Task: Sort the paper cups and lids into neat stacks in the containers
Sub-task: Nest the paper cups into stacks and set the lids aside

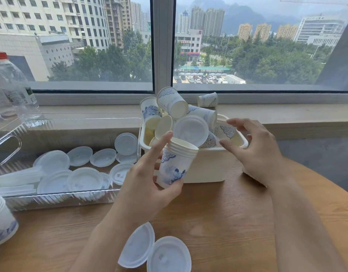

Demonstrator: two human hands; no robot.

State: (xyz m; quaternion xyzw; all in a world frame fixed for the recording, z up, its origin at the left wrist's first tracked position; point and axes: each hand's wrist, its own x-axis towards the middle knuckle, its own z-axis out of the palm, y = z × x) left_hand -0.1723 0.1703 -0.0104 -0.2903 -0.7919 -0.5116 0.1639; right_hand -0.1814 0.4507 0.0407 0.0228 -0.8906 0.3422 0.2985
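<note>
My left hand (147, 179) grips a small stack of nested white paper cups with blue print (175, 161), held upright in front of a cream bin (206, 165). The bin is heaped with loose cups (172, 103) and one white lid (190, 130). My right hand (255, 150) hovers over the bin's right side with spread, slightly bent fingers, its fingertips near a cup (227, 130) and holding nothing. A clear tray (57, 199) on the left holds several white lids (84, 178).
Two loose lids (169, 254) lie on the wooden table near its front edge. A tall cup stack (2, 222) stands at the far left. One cup (207, 99) lies on the windowsill, and plastic bottles (10, 85) stand at the left.
</note>
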